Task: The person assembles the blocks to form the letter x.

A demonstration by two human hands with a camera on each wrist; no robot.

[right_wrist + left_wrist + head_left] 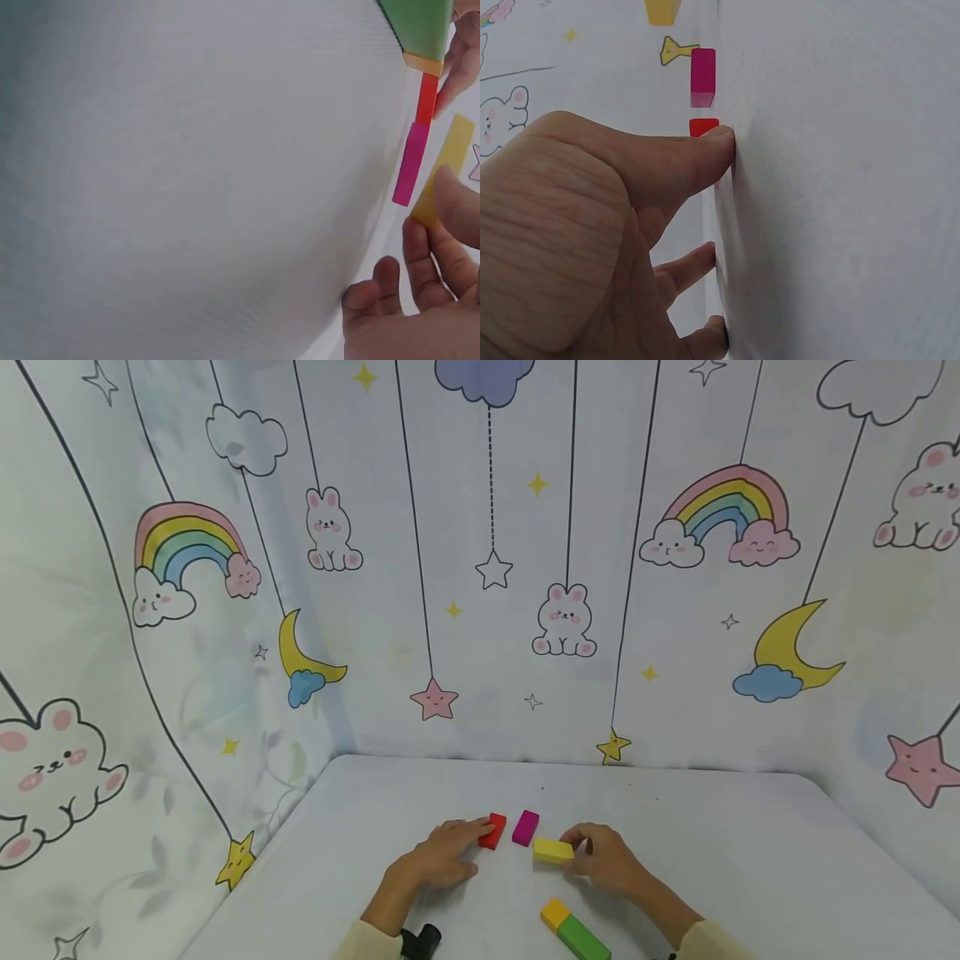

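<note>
- Head view: the yellow block (552,852) is at the near right of the magenta block, pinched at its right end; both wrist views suggest that it is raised off the worktop (712,827).
- The right hand (603,860) has the thumb on one side of that block and fingertips on the other, the gap between them only the block's width; the remaining fingers are loosely bent and carry nothing.
- The left hand (442,853) lies low with its fingers spread, fingertips touching the red block (492,832) and the thumb apart from them, down by the worktop; it does not appear to grip.
- The step in hand looks like positioning the yellow block while the left hand steadies or adjusts the red one.
- The next move seems to call for a firm pinch and a level lowering, with care not to knock the magenta block (526,827), which stands untouched just right of the red one with a narrow gap between.
- Nearer the person, an orange block (555,913) sits against the end of a green block (583,937), both free of either hand.
- Beyond the worktop hangs a pale backdrop (495,652) printed with rabbits, stars and rainbows.
</note>
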